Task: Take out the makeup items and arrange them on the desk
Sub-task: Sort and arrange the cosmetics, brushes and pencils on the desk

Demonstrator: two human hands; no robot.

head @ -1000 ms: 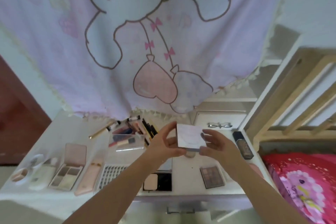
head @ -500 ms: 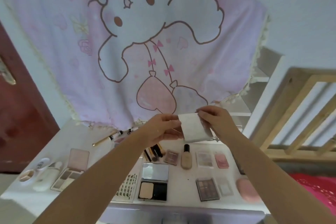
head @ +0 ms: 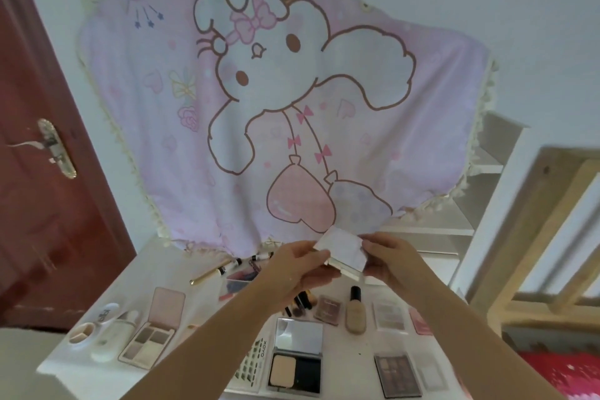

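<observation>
White desk [head: 207, 273] under a pink cartoon cloth [head: 324, 107], makeup spread across it.
Head view: left hand [head: 300, 265] and right hand [head: 388, 255] both pinch a pale square compact [head: 344, 248] above the desk's far middle; likely being opened, then needing a free spot.

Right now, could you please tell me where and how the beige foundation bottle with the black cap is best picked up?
Grip the beige foundation bottle across its wide body from above, fingers on its left and right sides. It lies flat on the white desk, cap pointing away, with open gaps to the palettes either side.
</observation>
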